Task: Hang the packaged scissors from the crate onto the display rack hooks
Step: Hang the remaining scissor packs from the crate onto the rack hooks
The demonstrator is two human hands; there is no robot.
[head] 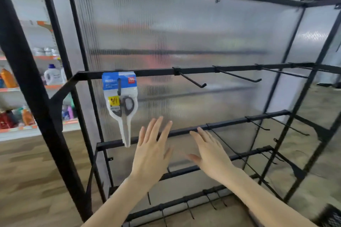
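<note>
So: display rack [186,72] fills the view, black frame with a ribbed translucent back panel; three crossbars of hooks plus a bottom row, nearly all bare; one pack of packaged scissors [120,105] hangs off the leftmost hook of the upper bar, around 9 o'clock from centre, blades pointing down, tip reaching the bar below; next empty hook [191,79] sits just at its 3 o'clock; crate [330,215] barely visible at 5 o'clock, contents not visible, so remaining count unknown; left hand [151,151] and right hand [210,151] both empty, fingers spread flat, side by side but apart, at 6 o'clock; judgement: early, one hung, most hooks left.
</note>
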